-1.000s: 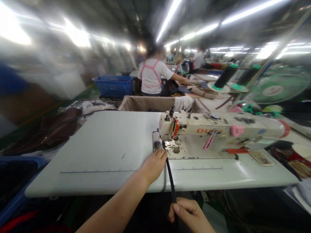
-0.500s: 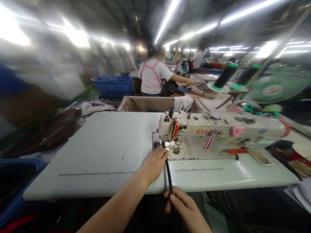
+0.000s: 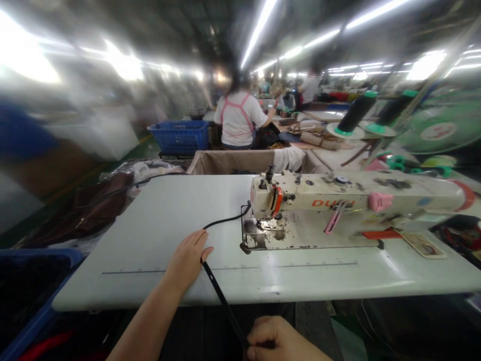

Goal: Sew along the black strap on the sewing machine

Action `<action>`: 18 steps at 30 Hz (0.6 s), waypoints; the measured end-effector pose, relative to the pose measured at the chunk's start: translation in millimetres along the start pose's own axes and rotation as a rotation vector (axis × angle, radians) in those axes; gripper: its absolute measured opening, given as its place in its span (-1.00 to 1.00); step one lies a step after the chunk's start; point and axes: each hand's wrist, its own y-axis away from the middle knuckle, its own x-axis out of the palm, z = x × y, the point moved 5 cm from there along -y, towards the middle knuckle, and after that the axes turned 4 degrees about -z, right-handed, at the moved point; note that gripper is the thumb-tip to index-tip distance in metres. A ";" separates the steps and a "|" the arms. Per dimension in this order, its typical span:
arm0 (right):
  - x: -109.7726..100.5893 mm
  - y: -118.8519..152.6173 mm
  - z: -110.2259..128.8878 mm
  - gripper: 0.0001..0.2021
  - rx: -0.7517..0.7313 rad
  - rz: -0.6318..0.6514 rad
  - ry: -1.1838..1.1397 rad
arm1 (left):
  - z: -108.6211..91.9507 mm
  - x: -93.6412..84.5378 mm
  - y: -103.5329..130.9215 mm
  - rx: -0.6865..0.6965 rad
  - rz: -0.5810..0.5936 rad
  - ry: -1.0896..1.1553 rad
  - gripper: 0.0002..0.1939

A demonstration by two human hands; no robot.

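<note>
A narrow black strap (image 3: 221,296) runs from the sewing machine's needle area across the white table top and down over its front edge. My left hand (image 3: 190,253) lies over the strap on the table, left of the machine, holding it under the fingers with the thumb alongside. Below the table edge, my right hand (image 3: 268,338) pinches the strap's lower part between thumb and fingers. The sewing machine (image 3: 300,195) stands on the right half of the table; the strap's far stretch curves to its presser foot area.
A blue bin (image 3: 71,258) with dark material stands at the left. Beyond the table is a cloth-lined box (image 3: 214,161), then a person (image 3: 238,120) at another table. Black thread cones (image 3: 355,114) and a green fan (image 3: 438,130) are at the right.
My left hand has moved left from beside the needle area, shifting the strap with it. My right hand has dropped lower, and more strap shows. The view has shifted slightly left.
</note>
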 end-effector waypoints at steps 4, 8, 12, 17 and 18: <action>2.3 5.7 2.1 -0.89 -0.047 0.055 0.233 | -14.6 -10.3 28.0 -0.031 -0.009 0.222 -0.60; -14.4 16.0 10.2 -0.63 -0.020 -0.020 0.349 | -50.2 -15.7 51.9 -0.017 0.152 0.495 -0.43; -54.9 20.0 16.8 -0.82 0.018 -0.276 0.269 | -77.2 -15.0 72.5 -0.070 0.298 0.738 -0.25; -109.1 23.8 8.6 -0.67 0.073 -0.589 0.300 | -99.9 -4.0 92.3 -0.197 0.472 1.225 -0.37; -117.7 25.3 6.6 -0.66 0.067 -0.640 0.345 | -102.4 -1.4 96.0 -0.222 0.502 1.322 -0.42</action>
